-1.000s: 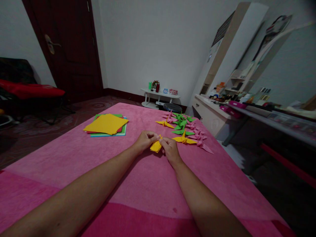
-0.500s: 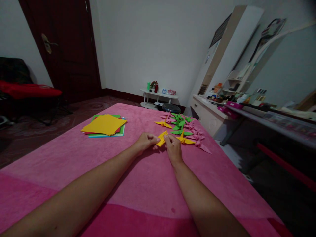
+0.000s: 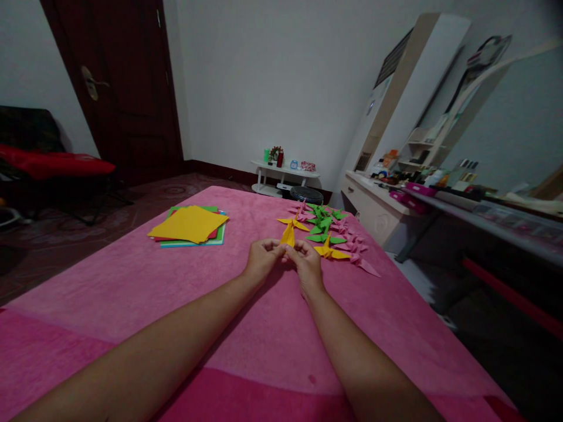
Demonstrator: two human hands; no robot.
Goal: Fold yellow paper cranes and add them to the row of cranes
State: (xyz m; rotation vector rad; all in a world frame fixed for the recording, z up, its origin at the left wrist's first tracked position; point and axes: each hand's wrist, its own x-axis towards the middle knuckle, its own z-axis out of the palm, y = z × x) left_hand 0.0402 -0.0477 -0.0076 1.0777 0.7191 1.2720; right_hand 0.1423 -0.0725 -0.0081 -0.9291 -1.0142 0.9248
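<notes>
A folded piece of yellow origami paper (image 3: pixel 288 235) is pinched between both hands, its narrow point facing away from me. My left hand (image 3: pixel 263 258) grips its lower left side, and my right hand (image 3: pixel 308 261) closes on the lower right; the thumbs nearly meet at its near end, which the fingers partly hide. Just right of my right hand lies a yellow paper crane (image 3: pixel 329 251). Beyond the hands sits another yellow crane (image 3: pixel 293 224), beside several green cranes (image 3: pixel 323 221) and several pink cranes (image 3: pixel 352 241).
A stack of square coloured sheets (image 3: pixel 190 224), yellow on top, lies on the left of the pink cloth (image 3: pixel 246 316). A low white stand (image 3: pixel 285 170) is by the far wall. To the right stands a dresser (image 3: pixel 373 199) crowded with small items.
The yellow folded paper has turned from a slanted position to point away from me. Both hands have come closer together at its near end. The view has shifted slightly.
</notes>
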